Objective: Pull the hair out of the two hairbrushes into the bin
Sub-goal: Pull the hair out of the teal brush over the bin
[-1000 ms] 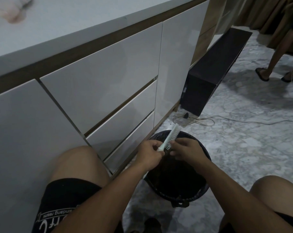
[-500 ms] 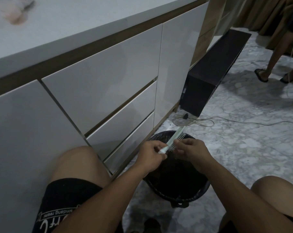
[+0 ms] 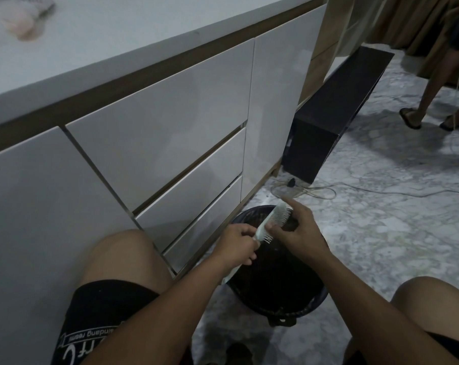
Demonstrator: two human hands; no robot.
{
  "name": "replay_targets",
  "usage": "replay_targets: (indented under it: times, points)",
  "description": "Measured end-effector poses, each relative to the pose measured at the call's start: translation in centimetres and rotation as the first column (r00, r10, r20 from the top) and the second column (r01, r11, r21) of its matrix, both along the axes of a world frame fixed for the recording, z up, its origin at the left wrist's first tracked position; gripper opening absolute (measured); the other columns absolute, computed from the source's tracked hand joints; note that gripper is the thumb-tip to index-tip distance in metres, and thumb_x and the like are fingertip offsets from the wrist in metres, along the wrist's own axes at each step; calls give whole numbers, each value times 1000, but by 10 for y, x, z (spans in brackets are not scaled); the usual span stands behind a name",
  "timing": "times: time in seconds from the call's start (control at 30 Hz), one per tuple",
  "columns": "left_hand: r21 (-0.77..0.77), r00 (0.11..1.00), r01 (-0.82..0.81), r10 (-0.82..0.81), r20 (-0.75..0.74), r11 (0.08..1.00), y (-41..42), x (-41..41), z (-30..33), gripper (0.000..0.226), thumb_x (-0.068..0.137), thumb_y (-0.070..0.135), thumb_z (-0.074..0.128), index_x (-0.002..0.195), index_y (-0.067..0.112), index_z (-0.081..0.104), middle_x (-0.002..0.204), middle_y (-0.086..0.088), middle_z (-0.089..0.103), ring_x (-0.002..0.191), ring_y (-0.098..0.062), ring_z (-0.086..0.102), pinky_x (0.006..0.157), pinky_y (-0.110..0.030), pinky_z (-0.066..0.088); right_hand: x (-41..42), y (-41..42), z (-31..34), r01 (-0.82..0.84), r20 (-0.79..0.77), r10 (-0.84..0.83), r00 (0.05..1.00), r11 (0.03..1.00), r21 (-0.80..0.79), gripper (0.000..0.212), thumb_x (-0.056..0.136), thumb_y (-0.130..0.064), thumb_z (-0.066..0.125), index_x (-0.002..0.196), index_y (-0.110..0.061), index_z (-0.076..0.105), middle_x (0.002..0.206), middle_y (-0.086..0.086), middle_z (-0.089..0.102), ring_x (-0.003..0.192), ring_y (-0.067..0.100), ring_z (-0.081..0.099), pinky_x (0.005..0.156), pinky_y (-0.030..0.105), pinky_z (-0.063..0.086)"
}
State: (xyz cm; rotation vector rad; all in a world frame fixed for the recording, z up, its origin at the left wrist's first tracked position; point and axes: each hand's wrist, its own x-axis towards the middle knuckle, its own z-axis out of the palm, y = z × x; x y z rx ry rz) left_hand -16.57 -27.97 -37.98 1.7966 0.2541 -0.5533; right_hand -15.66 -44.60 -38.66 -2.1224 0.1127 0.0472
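Seated on the marble floor (image 3: pixel 381 233) with knees apart, facing a white cabinet (image 3: pixel 157 133) with three drawer fronts. Black bin (image 3: pixel 312 304) placed on the floor between the knees, close to the cabinet base. Pale mint hairbrush (image 3: pixel 272 219) held directly above the bin opening, tilted so that the head points up and away, bristles turned toward the right. Left hand (image 3: pixel 236 246) closed in a fist around the brush handle, the handle end protruding below the fist. Right hand (image 3: pixel 295 230) placed against the bristle side of the brush head, thumb on the lower bristles, index finger extended along the top of the head, remaining fingers curled over a dark clump of hair (image 3: pixel 291 222) pinched at the bristles. Second hairbrush not identifiable in this view. Dark low box (image 3: pixel 328 122) lying on the floor beyond the cabinet end, with a white cable (image 3: pixel 354 187) trailing across the floor in front of it. Legs of another person (image 3: pixel 433 83) in sandals standing at upper right, well apart from the bin.
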Motion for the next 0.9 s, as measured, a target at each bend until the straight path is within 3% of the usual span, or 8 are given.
replay_targets:
  times: [0.1, 0.2, 0.27, 0.47, 0.67, 0.77, 0.9]
  points:
    - [-8, 999, 29, -29, -26, 1000, 2, 0, 2, 18, 87, 2, 59, 103, 7, 68, 71, -6, 63, 55, -14, 58, 50, -27, 49, -5, 1, 1, -158, -100, 149, 984, 983, -91, 69, 68, -36, 81, 130, -42, 53, 156, 6, 23, 143, 23, 26, 112, 44, 33]
    - [2, 996, 72, -72, -43, 997, 4, -1, 3, 14, 87, 3, 59, 92, 13, 67, 71, -6, 63, 55, -14, 59, 48, -26, 47, -6, 2, 2, -177, -117, 157, 981, 966, -187, 57, 67, -35, 84, 120, -36, 63, 149, 7, 32, 136, 25, 35, 107, 36, 34]
    - [2, 994, 94, -93, -49, 996, 4, -1, 2, 15, 87, 2, 58, 89, 14, 67, 72, -7, 63, 55, -14, 58, 47, -26, 46, -4, 1, 4, -159, -119, 137, 983, 966, -202, 52, 65, -36, 86, 114, -37, 68, 145, 7, 38, 132, 25, 41, 107, 39, 39]
    - [-17, 992, 104, -105, -70, 994, 6, 1, 2, 18, 88, 1, 58, 100, 8, 68, 71, -10, 63, 52, -14, 57, 46, -26, 45, -3, 0, 7, -117, -80, 104, 991, 978, -175, 35, 71, -29, 83, 104, -37, 74, 139, 4, 50, 125, 22, 50, 103, 43, 44]
    - [-11, 996, 43, -44, -78, 999, 2, 0, 4, 21, 85, 1, 60, 105, 2, 67, 69, -11, 63, 47, -14, 56, 43, -25, 45, 0, 0, 8, 51, 55, -46, 997, 995, -89, 13, 72, -16, 82, 84, -21, 80, 119, -2, 64, 103, 8, 58, 90, 23, 45]
    - [-14, 996, 31, -32, -80, 999, 3, 1, 4, 24, 84, 1, 61, 107, 2, 67, 70, -10, 65, 47, -14, 58, 44, -25, 46, 2, -2, 10, 138, 90, -130, 987, 987, -82, 9, 78, -16, 77, 88, -15, 78, 104, -5, 67, 91, 6, 61, 80, 12, 44]
    - [-35, 996, 30, -33, -84, 999, 4, 1, 7, 23, 84, 0, 62, 106, 3, 66, 64, -11, 66, 45, -15, 59, 44, -26, 49, 4, -3, 16, 305, 37, -305, 952, 952, 9, 14, 88, -26, 67, 92, -13, 68, 85, -6, 65, 89, 15, 64, 78, 27, 47]
